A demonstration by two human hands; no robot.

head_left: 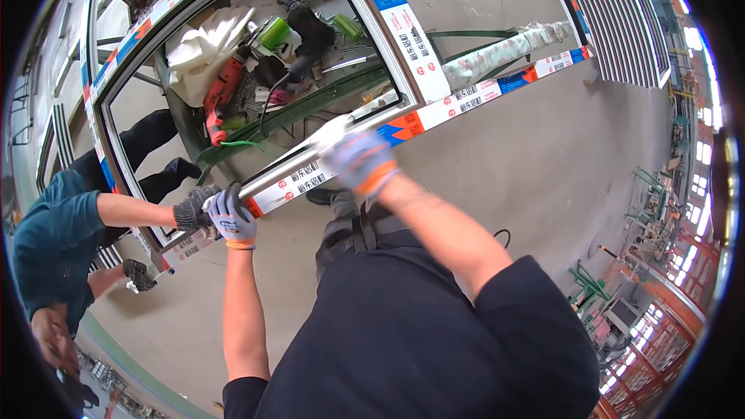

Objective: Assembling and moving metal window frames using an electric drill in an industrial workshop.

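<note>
A large metal window frame, partly covered with printed white, blue and orange protective film, lies in front of me. My left hand, in a grey glove with an orange cuff, is closed around the frame's near rail toward its left end. Against it is a co-worker's dark-gloved hand. My right hand, gloved alike, is over the same rail farther right. Motion smears its fingers and a whitish patch at their tips, so what they hold is unclear. A pale strip runs along the rail between my hands.
Through the frame show a red power tool, a dark drill, white sheeting and green supports. The co-worker stands at the left, a second gloved hand lower. Stacked metal profiles lie far right.
</note>
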